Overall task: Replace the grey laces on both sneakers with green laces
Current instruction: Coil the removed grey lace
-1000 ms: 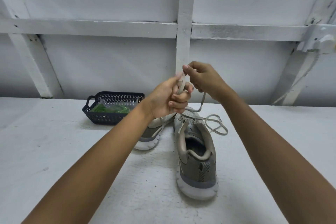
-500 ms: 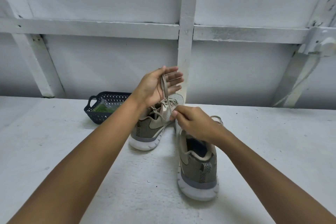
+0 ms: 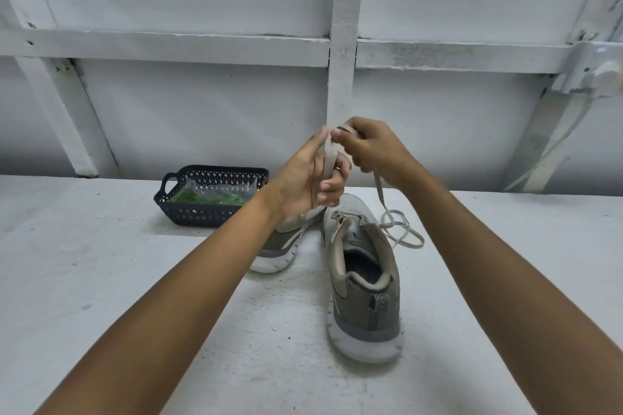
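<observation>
Two grey sneakers stand on the white table. The right sneaker (image 3: 365, 283) points away from me, heel toward me, with no lace in its eyelets. The left sneaker (image 3: 279, 246) lies behind my left forearm, mostly hidden. My left hand (image 3: 308, 178) is raised above the shoes with a grey lace (image 3: 329, 158) wound around its fingers. My right hand (image 3: 369, 148) pinches the same lace at the top. The loose end of the lace hangs down and loops on the table (image 3: 401, 232) to the right of the right sneaker's toe.
A dark blue plastic basket (image 3: 188, 209) at the back left holds green laces (image 3: 209, 199) in a clear bag. A white wall with wooden framing (image 3: 344, 44) rises just behind the table. A white cable (image 3: 556, 138) hangs at the far right.
My right hand has risen from down by the right sneaker up to my left hand's fingertips, carrying the lace. My left hand's fingers have curled around the wound lace.
</observation>
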Available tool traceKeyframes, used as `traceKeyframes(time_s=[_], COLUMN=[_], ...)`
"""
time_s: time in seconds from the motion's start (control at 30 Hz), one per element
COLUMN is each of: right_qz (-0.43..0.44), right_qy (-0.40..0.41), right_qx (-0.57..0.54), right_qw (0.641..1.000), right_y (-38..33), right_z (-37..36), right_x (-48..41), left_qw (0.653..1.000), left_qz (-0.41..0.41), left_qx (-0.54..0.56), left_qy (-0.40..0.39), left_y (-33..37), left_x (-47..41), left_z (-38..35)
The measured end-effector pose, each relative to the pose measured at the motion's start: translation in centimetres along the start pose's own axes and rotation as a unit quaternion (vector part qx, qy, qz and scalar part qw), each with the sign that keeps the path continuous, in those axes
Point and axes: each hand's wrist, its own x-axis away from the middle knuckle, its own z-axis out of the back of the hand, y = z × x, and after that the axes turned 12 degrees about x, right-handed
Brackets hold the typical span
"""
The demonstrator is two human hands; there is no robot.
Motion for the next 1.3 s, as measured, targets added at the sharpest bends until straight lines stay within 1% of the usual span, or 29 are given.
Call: traceKeyframes(time_s=[0.1, 0.17, 0.2, 0.27, 0.3, 0.37, 0.4, 0.43, 0.5, 0.57, 0.63, 0.73, 0.8, 0.83, 0.93, 1.0, 1.07, 1.1, 1.17, 1.23, 1.3], right_qz=[-0.067, -0.09, -0.088, -0.036, 0.0, 0.064, 0.085, 0.099, 0.118, 0.145, 0.163, 0.158, 0.142, 0.13, 0.055, -0.005, -0.038, -0.045, -0.05, -0.027, 0.021], right_qy=[-0.047, -0.064, -0.069, -0.09, -0.112, -0.141, -0.147, -0.156, -0.179, -0.181, -0.153, -0.065, -0.015, -0.004, -0.014, -0.027, -0.033, -0.033, -0.017, -0.003, -0.027], right_qx=[-0.1, -0.09, -0.054, 0.079, 0.163, 0.308, 0.341, 0.347, 0.332, 0.324, 0.291, 0.236, 0.203, 0.176, 0.053, -0.039, -0.072, -0.068, -0.026, 0.069, 0.181], right_qw=[0.992, 0.99, 0.992, 0.992, 0.98, 0.939, 0.925, 0.92, 0.919, 0.917, 0.93, 0.957, 0.969, 0.976, 0.997, 0.999, 0.996, 0.996, 0.998, 0.997, 0.983], right_y=[2.3, 3.5, 3.8, 4.0, 3.9, 3.1, 2.5, 1.8, 0.3, -1.6, -3.3, -4.6, -4.4, -3.9, -1.2, 1.2, 3.2, 3.8, 4.5, 4.6, 4.4], right_z=[-2.1, -3.4, -3.9, -4.5, -4.6, -4.7, -4.5, -4.3, -3.4, -2.4, -1.1, 0.9, 1.9, 2.2, 1.8, 0.7, -0.7, -1.5, -3.1, -4.2, -4.7], right_x=[0.3, 1.2, 1.6, 2.6, 3.1, 4.0, 4.5, 5.0, 5.6, 5.9, 5.5, 3.7, 2.1, 1.3, -0.5, -0.8, -0.3, 0.2, 1.3, 2.6, 3.9], left_qw=[0.999, 0.997, 0.994, 0.987, 0.984, 0.98, 0.98, 0.98, 0.983, 0.986, 0.989, 0.995, 0.999, 0.999, 0.998, 0.997, 0.997, 0.996, 0.995, 0.994, 0.993], left_qz=[-0.036, -0.052, -0.067, -0.102, -0.115, -0.128, -0.127, -0.124, -0.111, -0.096, -0.075, -0.04, -0.006, 0.011, 0.038, 0.037, 0.026, 0.02, 0.006, -0.014, -0.038], left_qx=[0.015, 0.053, 0.073, 0.108, 0.119, 0.125, 0.122, 0.115, 0.087, 0.059, 0.056, 0.015, -0.003, 0.005, 0.038, 0.05, 0.061, 0.068, 0.086, 0.102, 0.108], left_qy=[0.012, 0.032, 0.042, 0.057, 0.064, 0.083, 0.093, 0.102, 0.116, 0.122, 0.118, 0.09, 0.052, 0.031, -0.021, -0.038, -0.045, -0.047, -0.044, -0.027, 0.002], left_y=[0.2, 0.8, 1.2, 2.1, 2.5, 3.1, 3.2, 3.1, 2.8, 2.1, 1.3, 0.4, 0.1, 0.1, 0.1, 0.3, 0.6, 0.7, 1.1, 1.5, 2.0], left_x=[-0.1, -0.1, -0.2, -0.4, -0.5, -0.7, -0.9, -1.0, -1.2, -1.2, -1.1, -0.7, -0.5, -0.4, -0.1, 0.0, 0.0, -0.1, -0.1, -0.3, -0.5], left_z=[-0.2, -0.3, -0.2, 0.2, 0.4, 0.9, 1.2, 1.4, 1.9, 2.1, 1.9, 1.2, 0.9, 0.7, -0.1, -0.5, -0.6, -0.5, -0.3, 0.0, 0.3])
